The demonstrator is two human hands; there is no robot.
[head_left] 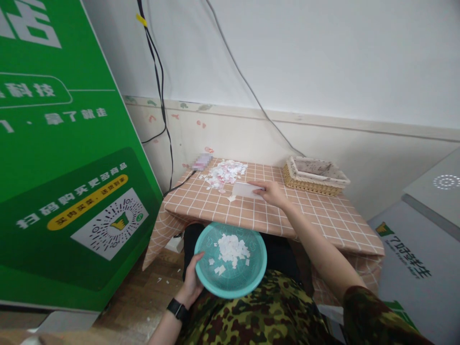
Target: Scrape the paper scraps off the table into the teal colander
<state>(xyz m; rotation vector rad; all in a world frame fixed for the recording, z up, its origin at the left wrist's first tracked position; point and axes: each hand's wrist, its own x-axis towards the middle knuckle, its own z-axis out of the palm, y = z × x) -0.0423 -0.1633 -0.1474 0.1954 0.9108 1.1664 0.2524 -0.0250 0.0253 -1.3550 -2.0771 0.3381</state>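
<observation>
Left hand [192, 285] grips the rim of the teal bowl [259, 270], held low at the near edge of the checked table [305, 215], with white paper bits [232, 249] inside. Right hand [273, 193] lies flat, fingers pressing a white card [246, 189] just beside the scrap pile [226, 172]. The green sign [53, 158] reads "扫码购买更多商品" above a QR code [113, 223].

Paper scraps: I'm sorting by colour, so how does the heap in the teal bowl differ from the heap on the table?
The bowl scraps look all white; the table heap mixes white and pink. The bowl scraps sit bunched in the teal bowl that the left hand holds; the table heap lies scattered on the checked cloth, beyond the white card under the right hand. Both are small paper bits.
</observation>
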